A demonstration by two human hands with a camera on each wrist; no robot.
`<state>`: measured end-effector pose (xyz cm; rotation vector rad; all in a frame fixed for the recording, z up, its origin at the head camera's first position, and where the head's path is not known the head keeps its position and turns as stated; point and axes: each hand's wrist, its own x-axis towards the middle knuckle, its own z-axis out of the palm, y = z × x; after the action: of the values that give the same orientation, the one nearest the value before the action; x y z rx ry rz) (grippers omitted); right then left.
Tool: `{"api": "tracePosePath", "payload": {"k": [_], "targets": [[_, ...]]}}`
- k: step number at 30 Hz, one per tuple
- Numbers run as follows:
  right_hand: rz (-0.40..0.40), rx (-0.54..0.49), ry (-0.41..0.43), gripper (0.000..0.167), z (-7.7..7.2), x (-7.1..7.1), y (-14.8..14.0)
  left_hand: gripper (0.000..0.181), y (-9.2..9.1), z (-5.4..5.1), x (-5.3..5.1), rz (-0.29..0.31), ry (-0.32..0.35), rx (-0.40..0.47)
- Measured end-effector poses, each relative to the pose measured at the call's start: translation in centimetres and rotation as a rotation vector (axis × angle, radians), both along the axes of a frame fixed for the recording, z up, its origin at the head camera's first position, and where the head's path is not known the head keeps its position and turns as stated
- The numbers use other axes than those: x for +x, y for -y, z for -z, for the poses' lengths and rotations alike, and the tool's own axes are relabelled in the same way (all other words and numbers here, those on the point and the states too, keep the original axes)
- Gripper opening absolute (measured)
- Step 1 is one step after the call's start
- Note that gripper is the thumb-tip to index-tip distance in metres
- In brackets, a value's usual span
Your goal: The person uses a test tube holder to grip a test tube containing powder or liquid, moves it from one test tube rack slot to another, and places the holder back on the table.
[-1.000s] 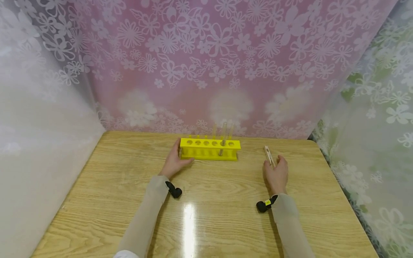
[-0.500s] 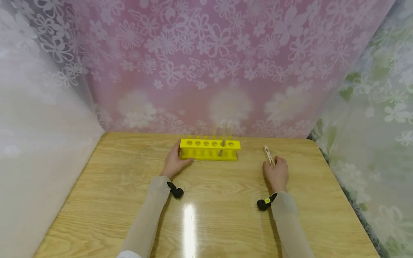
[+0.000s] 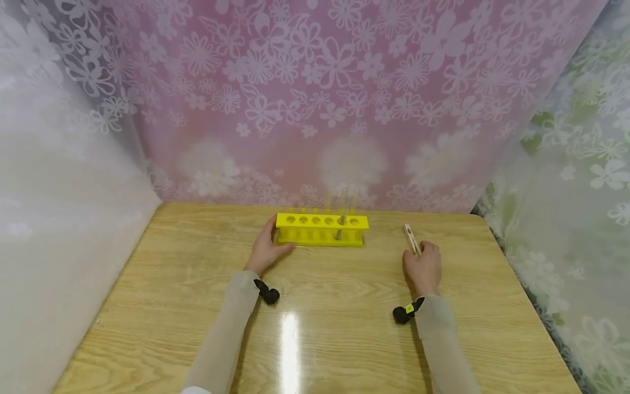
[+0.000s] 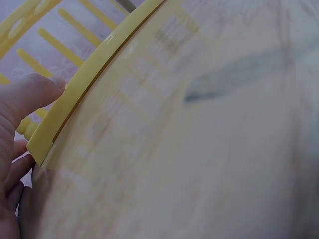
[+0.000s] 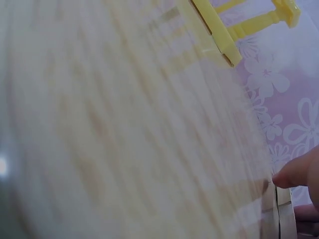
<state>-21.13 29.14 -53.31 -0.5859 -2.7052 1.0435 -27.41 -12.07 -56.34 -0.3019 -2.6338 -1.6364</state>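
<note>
A yellow test tube rack [image 3: 322, 221] stands at the back of the table, with a clear test tube [image 3: 343, 207] upright in one hole near its right end. My left hand [image 3: 266, 249] holds the rack's left end. In the left wrist view the thumb [image 4: 42, 92] lies on the rack's base [image 4: 75, 94], with fingers behind the end. My right hand [image 3: 424, 267] pinches a wooden test tube clamp [image 3: 410, 236] lying on the table right of the rack. The right wrist view shows the thumb [image 5: 294, 174] at the clamp [image 5: 278, 211] and other fingers on its far side.
The wood-grain table [image 3: 344, 339] ends at a pink flowered curtain [image 3: 315, 109] behind the rack. Pale sheets hang along the left and right sides. Yellow pegs [image 3: 303, 210] rise behind the rack's holes. A bright light reflection lies on the tabletop.
</note>
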Motion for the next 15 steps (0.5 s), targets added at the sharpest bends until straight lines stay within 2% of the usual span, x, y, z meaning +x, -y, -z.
{"api": "tracePosePath", "payload": {"k": [3, 7, 15], "targets": [[0.002, -0.012, -0.019, 0.051, -0.07, 0.06, 0.05, 0.101, 0.05, 0.04, 0.0, 0.014, -0.003, 0.008], [0.0, -0.025, -0.095, 0.041, -0.11, -0.01, 0.04, 0.101, -0.01, -0.04, -0.03, 0.02, -0.003, 0.006], [-0.007, 0.004, -0.164, 0.03, 0.28, -0.14, -0.21, 0.096, -0.4, -0.36, 0.1, -0.014, 0.022, -0.005]]}}
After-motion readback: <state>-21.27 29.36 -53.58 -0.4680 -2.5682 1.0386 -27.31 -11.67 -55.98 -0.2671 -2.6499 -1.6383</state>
